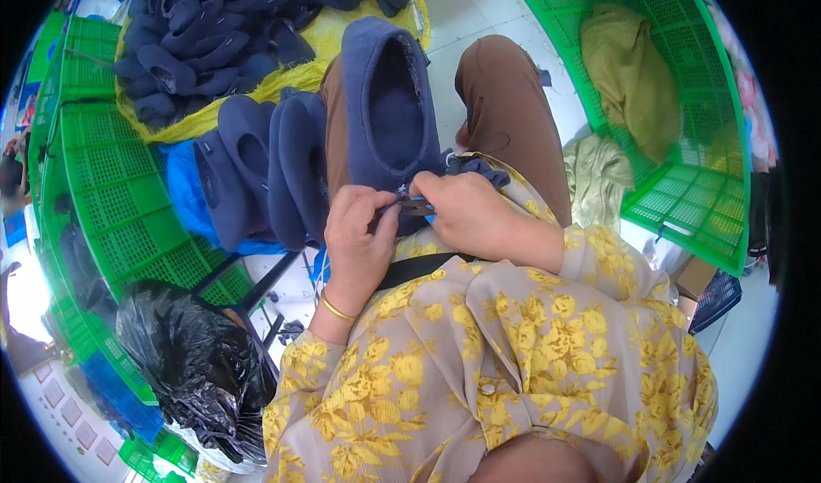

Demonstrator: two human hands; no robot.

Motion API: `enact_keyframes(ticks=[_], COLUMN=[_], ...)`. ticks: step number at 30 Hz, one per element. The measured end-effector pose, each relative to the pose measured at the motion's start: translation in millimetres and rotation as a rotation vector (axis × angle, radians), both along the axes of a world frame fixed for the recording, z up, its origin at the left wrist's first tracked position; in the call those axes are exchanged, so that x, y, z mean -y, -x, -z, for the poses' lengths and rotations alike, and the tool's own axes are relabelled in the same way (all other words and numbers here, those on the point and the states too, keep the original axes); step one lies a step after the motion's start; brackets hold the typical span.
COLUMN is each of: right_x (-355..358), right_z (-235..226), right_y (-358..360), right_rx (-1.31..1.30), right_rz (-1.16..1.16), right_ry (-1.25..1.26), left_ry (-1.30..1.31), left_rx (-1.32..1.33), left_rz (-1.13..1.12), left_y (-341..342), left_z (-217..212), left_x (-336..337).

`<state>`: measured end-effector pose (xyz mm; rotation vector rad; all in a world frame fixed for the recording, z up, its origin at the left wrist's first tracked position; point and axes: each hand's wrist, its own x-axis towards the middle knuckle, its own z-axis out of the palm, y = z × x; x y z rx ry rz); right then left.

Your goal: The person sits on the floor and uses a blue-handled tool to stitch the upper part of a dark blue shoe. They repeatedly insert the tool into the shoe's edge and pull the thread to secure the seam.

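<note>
A navy fabric slipper (396, 115) stands across my lap, its opening facing up and its near end at my fingers. My left hand (352, 231) is closed in a pinch at that near edge. Held in my closed right hand (469, 213) is a small pair of dark metal thread snips (416, 207), their blades pointing left at the pinched spot. A pale bit of thread or tag shows there, too small to make out. Dark scraps of fabric (479, 171) lie just beyond my right hand.
Several matching slippers (256, 162) stand in a row at my left knee, over blue plastic. Farther off, a yellow sack (329, 47) holds a heap of them. Green crates (128, 218) flank the left; another green crate (684, 205) with olive cloth stands right. A black plastic bag (192, 355) sits near left.
</note>
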<state>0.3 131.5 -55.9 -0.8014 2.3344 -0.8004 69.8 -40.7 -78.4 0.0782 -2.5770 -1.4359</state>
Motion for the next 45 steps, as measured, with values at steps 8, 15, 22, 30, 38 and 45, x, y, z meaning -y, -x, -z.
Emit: enact_keyframes(ticks=[8,15,22,30,38,45], right_x=[-3,-9,-1,-1,3,5], right_z=[3,16,24,24,18,6], right_y=[-3,-8,-8,-3,3,5], right_rx=[-0.005,-0.055,0.009,0.126,0.101,-0.458], right_rz=[-0.006,0.042,0.164,0.069,0.05,-0.02], right_ry=[0.067,0.231,0.345,0.43,0.272,0.3], left_ry=[-0.08,-0.066,-0.105,-0.081,-0.031,0.022], left_rx=[0.004,-0.005,-0.048,-0.081,-0.079,-0.094], left_rz=[-0.039,-0.055,-0.019,-0.014,-0.012,-0.002], left_y=[-5,-2,-8,-8,-12,-10], left_z=[-2,-8,0,4,6,8], left_x=[-2,-5,-7,-7,-8,-8])
